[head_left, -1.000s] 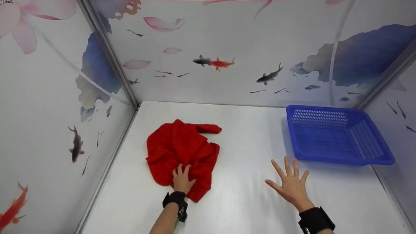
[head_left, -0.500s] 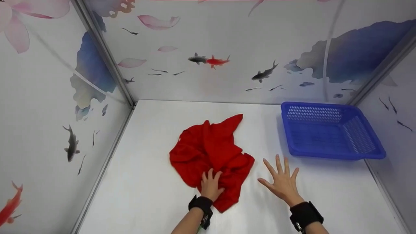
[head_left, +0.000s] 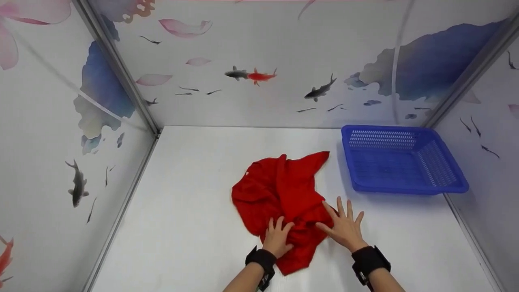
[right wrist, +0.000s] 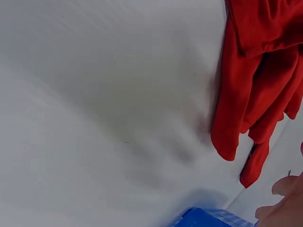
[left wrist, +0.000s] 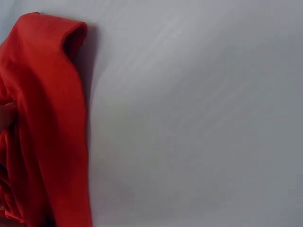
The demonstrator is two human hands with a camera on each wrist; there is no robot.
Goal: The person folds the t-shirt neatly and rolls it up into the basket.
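A crumpled red garment lies on the white tabletop, with folds bunched near its front and a pointed end reaching back right. My left hand rests on its front part, fingers spread and slightly bent against the cloth. In the left wrist view, a fingertip presses into the red fabric beside a tube-like folded end. At the garment's right edge, my right hand hovers with fingers splayed, its thumb and forefinger overlapping the cloth in the head view. The right wrist view shows the garment's hanging-looking folds and part of that hand.
A blue plastic basket with slatted walls stands at the back right, close beyond the right hand. Printed walls with fish and petals enclose the white tabletop at left, back and right. Both wrists wear black straps.
The left hand has slid the red garment to the right across the table, up to the right hand. The right hand stays spread and now overlaps its edge. The head view has shifted slightly.
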